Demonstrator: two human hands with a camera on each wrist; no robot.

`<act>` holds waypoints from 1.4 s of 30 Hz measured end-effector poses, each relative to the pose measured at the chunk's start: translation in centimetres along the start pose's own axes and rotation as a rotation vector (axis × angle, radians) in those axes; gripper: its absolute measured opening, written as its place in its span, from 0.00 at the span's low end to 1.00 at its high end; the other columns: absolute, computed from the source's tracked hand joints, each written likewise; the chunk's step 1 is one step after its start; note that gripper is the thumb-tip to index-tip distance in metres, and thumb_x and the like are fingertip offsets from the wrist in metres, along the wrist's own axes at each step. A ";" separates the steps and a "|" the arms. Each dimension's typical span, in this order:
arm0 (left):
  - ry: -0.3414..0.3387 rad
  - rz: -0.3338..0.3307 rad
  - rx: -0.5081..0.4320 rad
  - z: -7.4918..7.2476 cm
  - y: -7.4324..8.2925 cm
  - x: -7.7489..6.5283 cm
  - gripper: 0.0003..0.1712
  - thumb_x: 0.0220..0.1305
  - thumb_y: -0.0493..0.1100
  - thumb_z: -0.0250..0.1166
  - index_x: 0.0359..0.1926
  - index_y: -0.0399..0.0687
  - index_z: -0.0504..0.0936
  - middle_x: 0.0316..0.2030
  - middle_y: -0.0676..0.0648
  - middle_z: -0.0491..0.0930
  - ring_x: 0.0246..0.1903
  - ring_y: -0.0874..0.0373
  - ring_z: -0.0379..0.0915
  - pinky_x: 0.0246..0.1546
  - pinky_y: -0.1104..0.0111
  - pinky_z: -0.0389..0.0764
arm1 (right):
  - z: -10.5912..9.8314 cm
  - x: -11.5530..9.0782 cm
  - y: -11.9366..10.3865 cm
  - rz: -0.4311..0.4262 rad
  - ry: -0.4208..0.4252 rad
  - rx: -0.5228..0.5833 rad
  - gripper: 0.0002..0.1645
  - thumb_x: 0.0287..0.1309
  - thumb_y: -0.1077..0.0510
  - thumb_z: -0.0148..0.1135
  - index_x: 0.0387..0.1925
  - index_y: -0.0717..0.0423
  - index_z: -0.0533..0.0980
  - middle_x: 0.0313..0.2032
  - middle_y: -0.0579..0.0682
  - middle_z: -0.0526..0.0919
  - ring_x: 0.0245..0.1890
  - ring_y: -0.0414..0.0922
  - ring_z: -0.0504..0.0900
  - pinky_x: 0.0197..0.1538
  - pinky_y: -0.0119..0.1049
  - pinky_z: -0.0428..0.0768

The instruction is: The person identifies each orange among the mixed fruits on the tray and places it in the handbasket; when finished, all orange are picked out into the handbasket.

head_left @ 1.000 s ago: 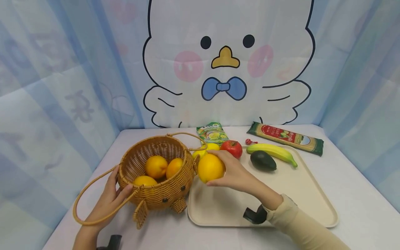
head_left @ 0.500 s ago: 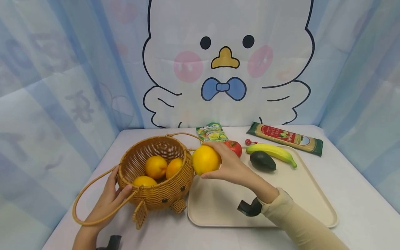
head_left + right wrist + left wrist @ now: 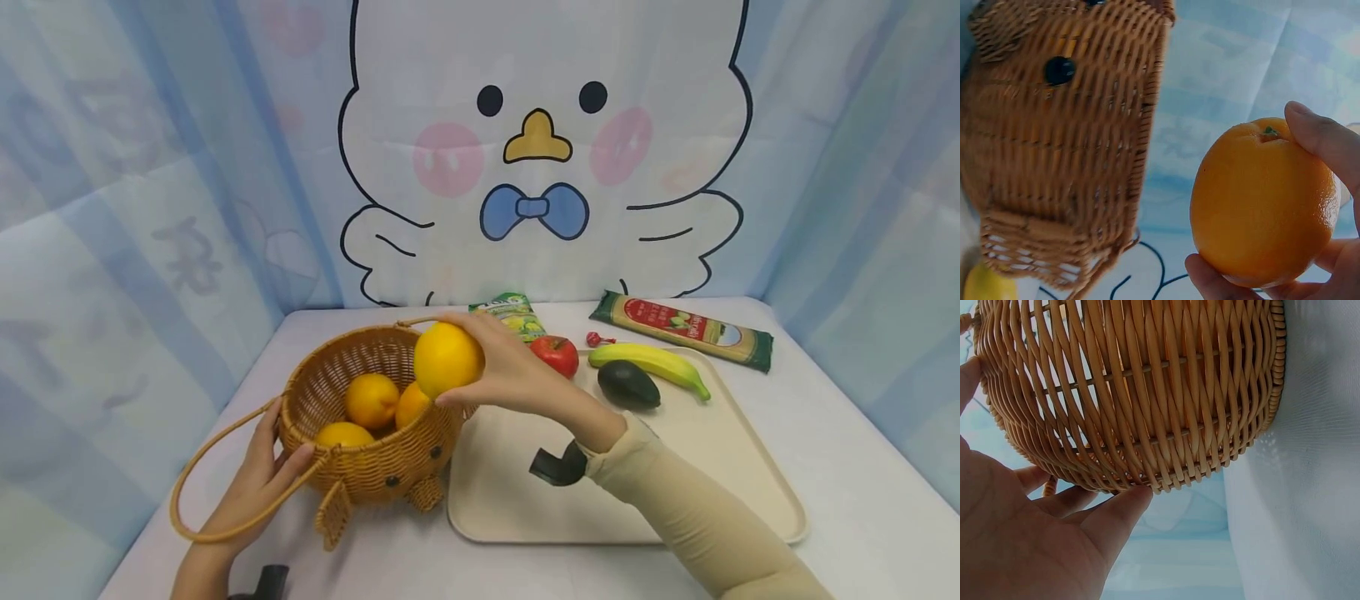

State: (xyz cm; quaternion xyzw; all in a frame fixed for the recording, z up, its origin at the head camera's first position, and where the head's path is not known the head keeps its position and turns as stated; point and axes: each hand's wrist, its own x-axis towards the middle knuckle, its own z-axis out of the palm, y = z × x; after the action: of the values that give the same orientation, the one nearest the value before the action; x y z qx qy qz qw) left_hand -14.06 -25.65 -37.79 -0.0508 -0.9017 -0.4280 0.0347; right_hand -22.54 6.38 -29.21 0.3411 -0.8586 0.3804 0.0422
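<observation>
My right hand [image 3: 513, 371] holds an orange [image 3: 447, 360] between thumb and fingers, above the right part of the wicker basket's rim. In the right wrist view the orange [image 3: 1263, 206] shows its green stem end, beside the basket's outer wall [image 3: 1085, 144]. The brown basket [image 3: 375, 471] has button eyes and woven flaps, and leans towards me. Inside lie an orange [image 3: 371, 400] and two more, one partly covered by the rim. My left hand [image 3: 251, 487] grips the basket's left side near the rim, its fingertips [image 3: 1138, 497] against the weave.
A beige tray [image 3: 525, 517] carries an avocado [image 3: 628, 385] and a banana [image 3: 651, 360]. A red apple [image 3: 556, 356], lollipop [image 3: 597, 339], green packet [image 3: 517, 315] and long noodle pack [image 3: 686, 329] lie towards the back. One basket handle [image 3: 180, 483] loops over my left wrist.
My right hand has carried the orange left and upward, from beside the basket to over its right rim. My left hand and the basket have stayed in place.
</observation>
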 end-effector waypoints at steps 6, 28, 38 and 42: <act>-0.008 -0.013 -0.011 0.1 0.1 0.0 0.47 0.71 0.50 0.50 0.73 0.49 0.24 0.73 0.34 0.25 0.71 0.32 0.29 0.63 0.35 0.54 | 0.7 1.6 -1.3 -0.061 -0.014 -0.028 0.52 0.37 0.43 0.77 0.66 0.43 0.63 0.61 0.47 0.69 0.55 0.44 0.70 0.53 0.42 0.80; -0.002 -0.017 0.003 0.0 0.1 0.0 0.48 0.71 0.51 0.50 0.73 0.50 0.23 0.73 0.35 0.24 0.71 0.32 0.29 0.63 0.35 0.55 | 2.0 5.9 -3.6 -0.097 -0.123 0.004 0.53 0.41 0.42 0.74 0.68 0.42 0.59 0.64 0.45 0.66 0.55 0.42 0.69 0.49 0.34 0.80; 0.000 -0.007 -0.005 -0.1 0.0 0.0 0.48 0.71 0.50 0.50 0.73 0.50 0.24 0.73 0.35 0.25 0.72 0.32 0.29 0.62 0.35 0.55 | 1.9 6.5 -4.2 -0.088 -0.135 -0.019 0.53 0.41 0.43 0.74 0.69 0.43 0.59 0.63 0.48 0.66 0.55 0.43 0.70 0.49 0.35 0.80; -0.001 -0.021 -0.003 -0.1 0.0 0.0 0.48 0.71 0.51 0.50 0.73 0.50 0.24 0.73 0.35 0.25 0.72 0.32 0.29 0.63 0.35 0.55 | 2.0 7.1 -4.2 -0.084 -0.131 -0.018 0.53 0.42 0.43 0.74 0.69 0.42 0.58 0.62 0.49 0.66 0.55 0.43 0.70 0.49 0.35 0.81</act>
State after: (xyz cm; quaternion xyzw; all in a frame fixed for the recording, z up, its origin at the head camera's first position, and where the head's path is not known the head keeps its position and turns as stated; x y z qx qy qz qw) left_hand -14.08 -25.72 -37.73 -0.0417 -0.9017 -0.4294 0.0298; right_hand -24.95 -0.93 -25.68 0.4005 -0.8478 0.3476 0.0050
